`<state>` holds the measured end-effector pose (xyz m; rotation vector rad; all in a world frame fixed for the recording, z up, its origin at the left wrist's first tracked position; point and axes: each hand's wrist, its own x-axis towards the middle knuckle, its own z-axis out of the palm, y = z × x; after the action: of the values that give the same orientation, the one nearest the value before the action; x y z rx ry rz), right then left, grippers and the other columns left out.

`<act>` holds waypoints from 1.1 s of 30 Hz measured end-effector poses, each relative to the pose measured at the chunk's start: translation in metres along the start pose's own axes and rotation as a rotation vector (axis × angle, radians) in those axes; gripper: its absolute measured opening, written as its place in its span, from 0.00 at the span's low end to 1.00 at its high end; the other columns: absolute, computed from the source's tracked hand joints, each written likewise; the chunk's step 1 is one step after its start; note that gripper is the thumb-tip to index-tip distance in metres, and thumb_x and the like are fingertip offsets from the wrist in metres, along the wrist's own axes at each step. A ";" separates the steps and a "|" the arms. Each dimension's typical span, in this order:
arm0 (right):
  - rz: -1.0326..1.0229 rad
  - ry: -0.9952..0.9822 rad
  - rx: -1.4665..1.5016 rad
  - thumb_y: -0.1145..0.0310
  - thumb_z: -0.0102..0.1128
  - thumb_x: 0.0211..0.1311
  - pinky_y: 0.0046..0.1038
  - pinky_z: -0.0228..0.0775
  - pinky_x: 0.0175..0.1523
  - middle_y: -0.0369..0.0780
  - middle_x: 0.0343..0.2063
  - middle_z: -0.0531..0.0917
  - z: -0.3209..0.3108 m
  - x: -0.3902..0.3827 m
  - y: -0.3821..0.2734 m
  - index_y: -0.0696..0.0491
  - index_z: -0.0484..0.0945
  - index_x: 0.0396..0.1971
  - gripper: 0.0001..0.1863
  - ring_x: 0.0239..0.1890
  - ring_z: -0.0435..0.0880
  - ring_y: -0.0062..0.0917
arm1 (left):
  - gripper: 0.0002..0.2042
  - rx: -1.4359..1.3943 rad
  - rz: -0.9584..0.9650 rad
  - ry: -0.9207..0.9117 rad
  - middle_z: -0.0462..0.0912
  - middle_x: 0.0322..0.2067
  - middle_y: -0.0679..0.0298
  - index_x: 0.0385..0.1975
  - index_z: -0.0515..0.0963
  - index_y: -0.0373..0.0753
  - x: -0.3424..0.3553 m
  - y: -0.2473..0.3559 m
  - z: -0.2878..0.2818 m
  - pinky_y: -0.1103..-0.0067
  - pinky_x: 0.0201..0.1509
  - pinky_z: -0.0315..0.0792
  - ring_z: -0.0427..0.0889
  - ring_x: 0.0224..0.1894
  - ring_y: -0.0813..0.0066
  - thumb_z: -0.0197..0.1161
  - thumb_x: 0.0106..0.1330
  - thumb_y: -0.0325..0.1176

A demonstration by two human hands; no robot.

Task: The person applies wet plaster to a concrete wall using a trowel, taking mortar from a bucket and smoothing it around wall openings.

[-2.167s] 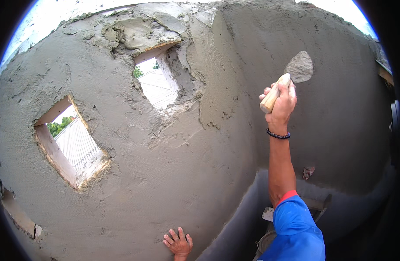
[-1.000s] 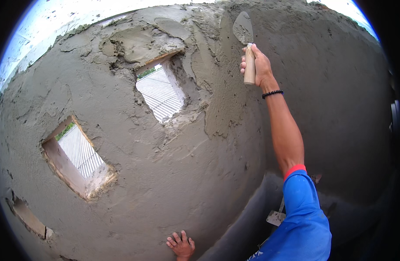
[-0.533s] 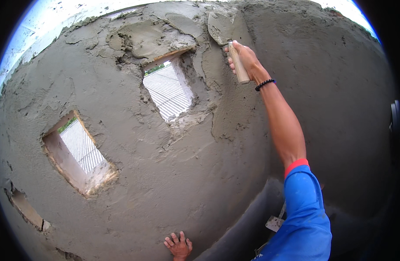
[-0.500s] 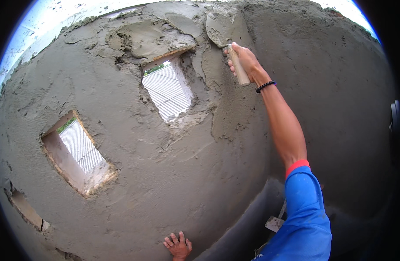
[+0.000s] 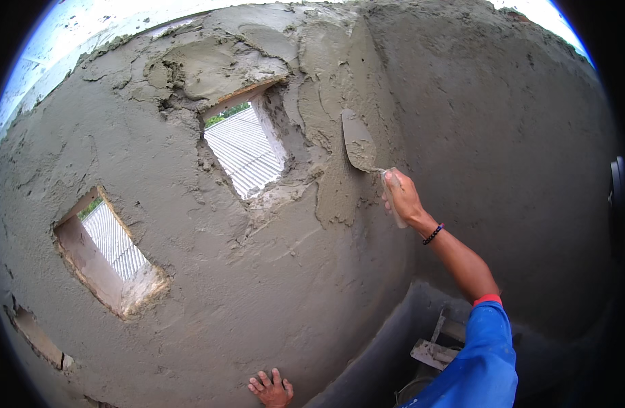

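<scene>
My right hand (image 5: 403,196) is closed round the pale handle of a pointed trowel (image 5: 360,143). The mortar-smeared blade lies against or just off the wet grey plaster (image 5: 333,88), near the inner corner and right of the upper opening (image 5: 248,146). Whether the blade touches cannot be told. Fresh, rough mortar spreads in a band above and left of the blade. Low on the same wall (image 5: 258,299), my left hand (image 5: 272,389) rests flat with its fingers spread and holds nothing.
A second opening (image 5: 108,251) is at the left, with a corrugated roof (image 5: 115,238) behind it. Farther down is a narrow slot (image 5: 37,333). The side wall (image 5: 489,136) meets this wall in a corner. Below my right arm stand a mortar-stained board (image 5: 431,353) and a bucket (image 5: 414,391).
My right hand has brought the trowel down from the top of the wall to beside the upper opening. My left hand stays on the wall. The view has shifted slightly.
</scene>
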<state>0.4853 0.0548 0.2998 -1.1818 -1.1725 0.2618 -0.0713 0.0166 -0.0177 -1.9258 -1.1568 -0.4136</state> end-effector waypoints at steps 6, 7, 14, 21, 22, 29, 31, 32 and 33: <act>0.010 0.192 0.337 0.49 0.36 0.72 0.24 0.68 0.20 0.34 0.19 0.72 -0.043 0.098 -0.070 0.56 0.71 0.42 0.24 0.16 0.72 0.17 | 0.35 -0.003 -0.009 0.018 0.38 0.70 0.41 0.63 0.63 0.41 -0.005 -0.001 0.010 0.40 0.67 0.31 0.30 0.69 0.28 0.59 0.53 0.46; 0.022 0.158 0.342 0.48 0.36 0.72 0.24 0.69 0.21 0.34 0.19 0.72 -0.054 0.121 -0.086 0.55 0.71 0.42 0.24 0.17 0.72 0.17 | 0.36 -0.007 -0.013 0.017 0.38 0.70 0.41 0.64 0.62 0.41 -0.006 -0.001 0.012 0.40 0.67 0.31 0.30 0.69 0.28 0.59 0.53 0.46; -0.003 0.074 0.059 0.46 0.36 0.71 0.23 0.68 0.22 0.33 0.19 0.72 -0.049 0.145 -0.097 0.54 0.72 0.41 0.25 0.18 0.72 0.16 | 0.38 0.013 -0.021 0.024 0.37 0.70 0.42 0.67 0.58 0.44 -0.003 -0.002 0.004 0.41 0.67 0.30 0.30 0.70 0.29 0.58 0.52 0.46; -0.193 -0.004 -0.200 0.41 0.35 0.70 0.24 0.65 0.23 0.34 0.17 0.69 -0.023 0.061 -0.010 0.54 0.67 0.29 0.29 0.17 0.69 0.17 | 0.39 0.002 -0.022 0.060 0.38 0.70 0.43 0.67 0.57 0.44 -0.002 -0.002 0.007 0.43 0.68 0.30 0.31 0.70 0.31 0.57 0.53 0.46; -0.185 0.016 -0.186 0.41 0.36 0.70 0.24 0.65 0.23 0.34 0.17 0.69 -0.025 0.048 0.013 0.55 0.67 0.29 0.29 0.17 0.69 0.17 | 0.39 0.012 -0.018 0.046 0.38 0.70 0.43 0.67 0.57 0.44 -0.002 -0.002 0.007 0.43 0.68 0.30 0.31 0.70 0.31 0.57 0.53 0.46; -0.183 0.265 -0.122 0.45 0.39 0.71 0.30 0.66 0.25 0.39 0.16 0.69 -0.038 0.048 -0.010 0.56 0.66 0.28 0.27 0.18 0.71 0.22 | 0.39 0.006 -0.012 0.062 0.37 0.70 0.42 0.68 0.55 0.43 -0.002 -0.004 0.006 0.43 0.68 0.29 0.30 0.70 0.31 0.56 0.54 0.46; -0.366 0.320 -0.297 0.47 0.38 0.71 0.37 0.65 0.28 0.47 0.16 0.71 -0.054 0.084 -0.041 0.59 0.67 0.29 0.27 0.19 0.74 0.35 | 0.33 -0.100 -0.056 0.003 0.51 0.64 0.42 0.62 0.64 0.43 0.020 0.005 -0.019 0.42 0.62 0.45 0.48 0.63 0.32 0.59 0.56 0.47; -0.429 0.361 -0.387 0.48 0.38 0.72 0.39 0.65 0.30 0.51 0.18 0.71 -0.057 0.103 -0.059 0.60 0.67 0.30 0.26 0.21 0.74 0.42 | 0.28 -0.189 -0.114 -0.074 0.65 0.58 0.42 0.57 0.72 0.42 0.026 0.007 -0.030 0.42 0.55 0.61 0.65 0.56 0.32 0.61 0.58 0.49; -0.491 0.396 -0.467 0.49 0.38 0.72 0.41 0.64 0.31 0.54 0.19 0.72 -0.054 0.123 -0.075 0.60 0.67 0.30 0.26 0.23 0.74 0.49 | 0.28 -0.179 -0.114 -0.078 0.65 0.58 0.42 0.57 0.72 0.42 0.022 0.004 -0.029 0.42 0.55 0.61 0.65 0.56 0.32 0.61 0.58 0.49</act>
<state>0.5535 0.0775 0.4358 -1.2240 -1.1547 -0.6231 -0.0527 0.0050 0.0121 -2.0505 -1.3230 -0.5226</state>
